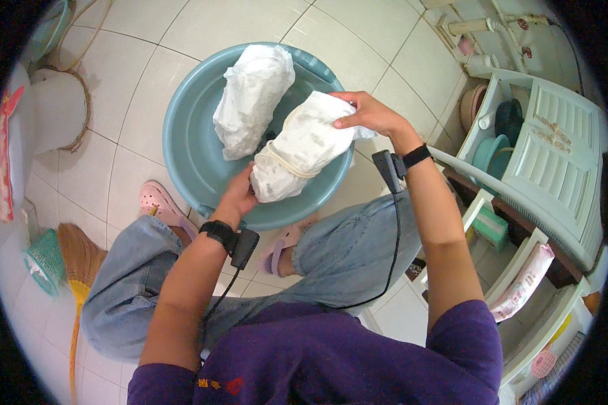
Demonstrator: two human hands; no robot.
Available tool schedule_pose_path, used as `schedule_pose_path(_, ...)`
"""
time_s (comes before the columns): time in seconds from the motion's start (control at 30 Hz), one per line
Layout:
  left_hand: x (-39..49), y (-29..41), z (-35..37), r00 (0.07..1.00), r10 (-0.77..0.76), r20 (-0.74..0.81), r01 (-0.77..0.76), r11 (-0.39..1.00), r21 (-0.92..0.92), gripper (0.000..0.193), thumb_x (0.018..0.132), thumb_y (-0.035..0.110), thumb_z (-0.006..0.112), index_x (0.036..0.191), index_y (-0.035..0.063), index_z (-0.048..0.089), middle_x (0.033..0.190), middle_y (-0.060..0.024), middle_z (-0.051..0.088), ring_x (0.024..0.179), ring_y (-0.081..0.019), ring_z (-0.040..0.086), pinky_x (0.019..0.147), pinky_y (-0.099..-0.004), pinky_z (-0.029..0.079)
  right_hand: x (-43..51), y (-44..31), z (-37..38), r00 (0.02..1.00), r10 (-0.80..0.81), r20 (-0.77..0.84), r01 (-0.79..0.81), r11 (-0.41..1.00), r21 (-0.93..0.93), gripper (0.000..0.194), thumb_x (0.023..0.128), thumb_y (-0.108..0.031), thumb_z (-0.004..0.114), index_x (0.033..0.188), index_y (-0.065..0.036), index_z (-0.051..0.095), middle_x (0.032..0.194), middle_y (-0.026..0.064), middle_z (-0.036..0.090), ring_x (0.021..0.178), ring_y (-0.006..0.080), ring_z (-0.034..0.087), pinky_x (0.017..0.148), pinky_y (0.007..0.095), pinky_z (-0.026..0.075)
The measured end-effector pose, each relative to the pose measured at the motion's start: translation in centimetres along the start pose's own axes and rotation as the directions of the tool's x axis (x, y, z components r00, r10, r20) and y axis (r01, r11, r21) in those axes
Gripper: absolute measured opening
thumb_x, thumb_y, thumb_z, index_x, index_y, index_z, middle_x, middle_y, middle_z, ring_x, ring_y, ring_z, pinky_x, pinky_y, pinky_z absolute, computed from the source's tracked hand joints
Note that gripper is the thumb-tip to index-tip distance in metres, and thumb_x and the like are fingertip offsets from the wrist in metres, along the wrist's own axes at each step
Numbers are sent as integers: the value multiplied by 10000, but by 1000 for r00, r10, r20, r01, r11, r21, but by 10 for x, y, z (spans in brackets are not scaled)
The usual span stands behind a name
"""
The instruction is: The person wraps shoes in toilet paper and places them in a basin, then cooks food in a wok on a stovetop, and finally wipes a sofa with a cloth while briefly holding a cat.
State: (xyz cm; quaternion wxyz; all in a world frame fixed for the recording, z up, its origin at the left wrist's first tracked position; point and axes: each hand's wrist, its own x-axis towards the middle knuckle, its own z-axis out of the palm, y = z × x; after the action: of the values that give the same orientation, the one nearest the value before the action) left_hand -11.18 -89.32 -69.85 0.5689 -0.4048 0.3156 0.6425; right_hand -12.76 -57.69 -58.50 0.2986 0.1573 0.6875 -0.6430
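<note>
Between my two hands is a white wrapped bundle [309, 139], long and damp-looking, with a pale band looped around its lower part. My left hand [239, 191] grips its lower left end. At the upper right end, my right hand [367, 114] has its thumb on the wrapping and fingers around the far edge. A loose corner of wrapping sticks out below that hand. A second white wrapped bundle [253, 98] leans inside the blue-grey plastic basin [192, 157], left of the first. What the wrappings contain is hidden.
The basin stands on a tiled floor [131, 101], just ahead of my pink clogs [158, 198]. On the left are a toilet [61, 109], a broom [81, 253] and a green mesh basket [45, 260]. A white plastic rack [517, 283] and a louvred cabinet [552, 167] line the right.
</note>
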Motion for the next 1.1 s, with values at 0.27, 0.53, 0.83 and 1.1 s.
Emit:
schedule_pose_path(0.27,19,-5,-26,1000,10,-11,-11,993,-116,372,927,303,368,1185,62,486,1180,-82,535,1066,-219,528,907,-358,444,19,3,17,996,37,-87,-63,943,-326,640,628,-313,754,1156,-32,525,1060,124,586,990,263,552,878,330,424)
schedule_pose_path(0.53,10,-3,-19,1000,-8,9,9,990,-143,417,907,328,344,1182,52,490,1206,-101,519,1081,-235,520,927,-370,425,-1,-21,17,994,-99,47,107,777,-621,676,636,-402,733,1213,-129,511,1062,147,543,1026,271,495,860,355,415)
schedule_pose_path(0.83,3,-1,-10,1000,-7,21,10,993,-116,436,903,355,352,1191,54,479,1202,-102,522,1069,-243,528,925,-367,429,-12,-41,23,993,114,23,-75,777,-625,684,717,-577,593,1282,-219,448,1105,170,550,978,297,536,892,378,413)
schedule_pose_path(1.1,39,-8,-36,998,27,-60,-34,991,-127,464,923,384,341,1227,51,451,1239,-109,493,1101,-251,509,944,-387,416,-8,-27,27,975,205,-89,-217,965,-146,602,831,-545,462,1200,-71,509,1065,145,587,955,240,577,799,349,489)
